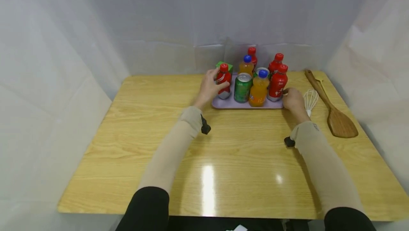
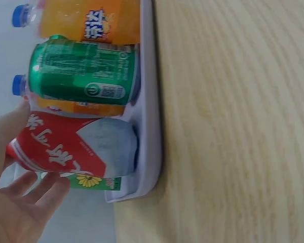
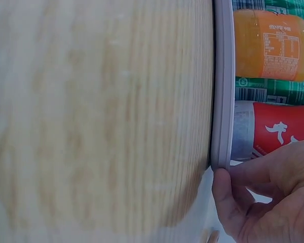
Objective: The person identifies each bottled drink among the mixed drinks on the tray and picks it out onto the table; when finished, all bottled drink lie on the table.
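Note:
In the head view my left hand (image 1: 209,87) reaches round a red cola bottle (image 1: 224,81) at the tray's front left. Its thumb lies on one side of the bottle (image 2: 73,144) and the fingers on the other; the bottle stands upright on the lilac tray (image 2: 151,101). My right hand (image 1: 293,102) pinches the tray's front right corner, thumb and forefinger at the rim in the right wrist view. Beside that hand stands another red bottle (image 1: 277,83). Between the two bottles are a green can (image 1: 242,88) and an orange soda bottle (image 1: 259,90).
Behind stand more drinks: a blue-capped orange bottle (image 1: 246,65), red bottles (image 1: 276,64), another can and a green carton (image 1: 228,68). Right of the tray lie a white whisk (image 1: 310,100) and a wooden spatula (image 1: 340,121) on the wooden table (image 1: 134,138). White sheeting surrounds the table.

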### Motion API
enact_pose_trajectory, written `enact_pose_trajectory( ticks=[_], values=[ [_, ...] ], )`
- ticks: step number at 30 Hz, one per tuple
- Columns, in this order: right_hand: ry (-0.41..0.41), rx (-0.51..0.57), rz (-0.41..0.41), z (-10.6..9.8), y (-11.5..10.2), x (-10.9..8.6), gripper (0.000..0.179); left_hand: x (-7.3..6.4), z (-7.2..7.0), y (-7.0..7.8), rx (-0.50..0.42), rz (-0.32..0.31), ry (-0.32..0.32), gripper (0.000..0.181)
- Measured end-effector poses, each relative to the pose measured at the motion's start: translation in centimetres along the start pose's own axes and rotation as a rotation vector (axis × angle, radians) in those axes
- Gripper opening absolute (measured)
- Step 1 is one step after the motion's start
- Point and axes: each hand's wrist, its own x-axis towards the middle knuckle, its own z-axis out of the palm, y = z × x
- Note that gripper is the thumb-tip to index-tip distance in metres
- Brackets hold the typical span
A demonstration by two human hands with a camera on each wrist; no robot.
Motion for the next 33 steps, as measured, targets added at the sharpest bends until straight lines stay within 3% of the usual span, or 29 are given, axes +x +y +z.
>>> enact_pose_trajectory(
  ticks=[9,21,33],
  values=[
    [-0.011,-0.012,0.007,-0.24,-0.30,-0.21,0.053,-0.02,0.25,-0.18,0.045,0.047,0.055,0.066],
    [-0.020,-0.018,0.023,-0.14,-0.56,-0.31,0.051,-0.12,0.61,-0.38,-0.019,0.067,0.090,0.063],
    [-0.019,-0.013,0.023,-0.11,-0.36,-0.24,0.054,-0.12,0.41,-0.29,-0.206,0.024,0.179,0.061]
  ],
)
